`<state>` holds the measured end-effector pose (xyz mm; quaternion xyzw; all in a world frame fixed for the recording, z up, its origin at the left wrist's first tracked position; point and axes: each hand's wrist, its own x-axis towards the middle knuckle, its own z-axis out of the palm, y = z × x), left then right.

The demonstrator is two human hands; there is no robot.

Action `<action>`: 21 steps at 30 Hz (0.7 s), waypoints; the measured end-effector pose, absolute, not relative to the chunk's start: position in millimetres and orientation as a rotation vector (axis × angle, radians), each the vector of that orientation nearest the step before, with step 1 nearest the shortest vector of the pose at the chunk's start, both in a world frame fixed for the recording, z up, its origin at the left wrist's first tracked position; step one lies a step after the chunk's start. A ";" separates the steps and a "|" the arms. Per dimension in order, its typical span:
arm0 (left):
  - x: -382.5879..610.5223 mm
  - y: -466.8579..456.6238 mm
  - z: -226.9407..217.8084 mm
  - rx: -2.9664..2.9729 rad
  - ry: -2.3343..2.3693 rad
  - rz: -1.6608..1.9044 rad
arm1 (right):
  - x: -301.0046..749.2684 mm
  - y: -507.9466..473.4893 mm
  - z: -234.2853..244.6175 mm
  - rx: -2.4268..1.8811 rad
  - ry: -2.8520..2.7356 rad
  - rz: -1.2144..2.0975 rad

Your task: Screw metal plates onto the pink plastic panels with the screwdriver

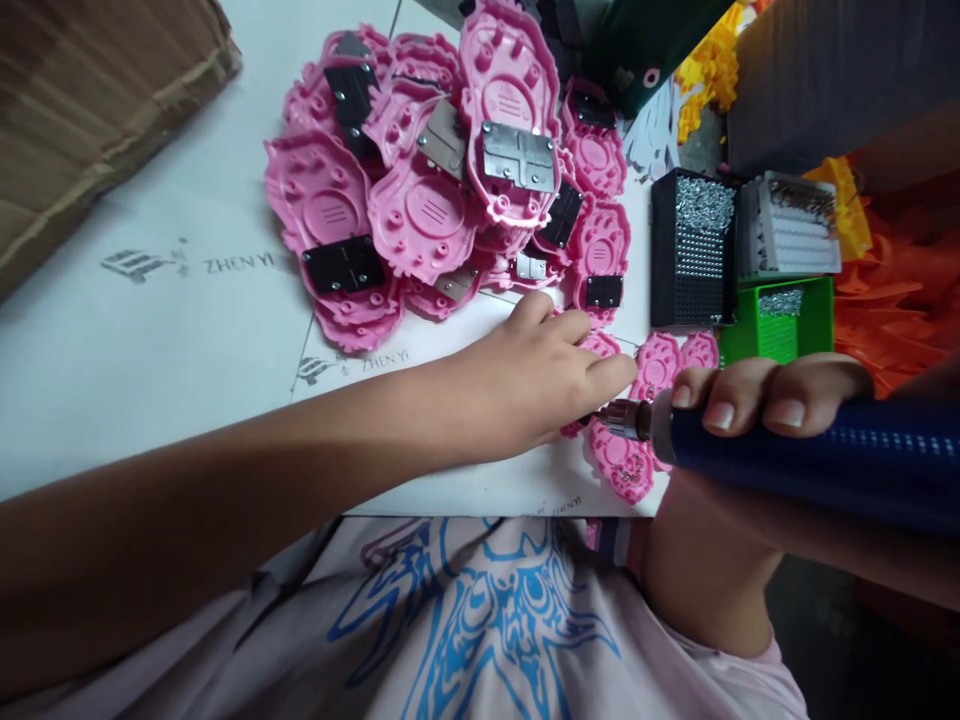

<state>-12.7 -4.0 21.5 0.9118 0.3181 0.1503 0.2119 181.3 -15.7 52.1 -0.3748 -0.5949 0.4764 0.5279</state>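
My right hand (780, 395) is wrapped round a blue electric screwdriver (750, 450), held level with its metal chuck pointing left. The screwdriver's tip meets a small pink plastic shell (600, 343), mostly hidden under my left hand (555, 375). The fingers of my left hand are bent over this shell, holding it on the table. Just right of it lie more small pink shells (658, 365), one of them, a shell with loose screws in it (624, 465), nearest the table's front edge. Behind my left hand rises a pile of pink shells (427, 215) with black or grey plates screwed on.
A cardboard box (97, 110) stands at the left on the white table (187, 370). At the right are a black screw tray (694, 290), a white tray (795, 235) and a green bin (814, 320) with screws. Orange (892, 300) and yellow parts (709, 75) lie beyond.
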 end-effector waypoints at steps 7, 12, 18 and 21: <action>-11.8 -4.1 23.4 2.531 0.900 0.360 | 182.6 -9.9 50.7 -0.696 -1.477 1.268; -12.4 -4.8 21.8 2.514 0.900 0.437 | 183.8 -9.4 49.6 -0.698 -1.507 1.240; -12.5 -4.7 21.0 2.529 0.897 0.424 | 184.2 -10.1 49.5 -0.707 -1.479 1.209; -12.3 -4.4 22.0 2.530 0.896 0.401 | 183.7 -11.5 51.8 -0.749 -1.505 1.225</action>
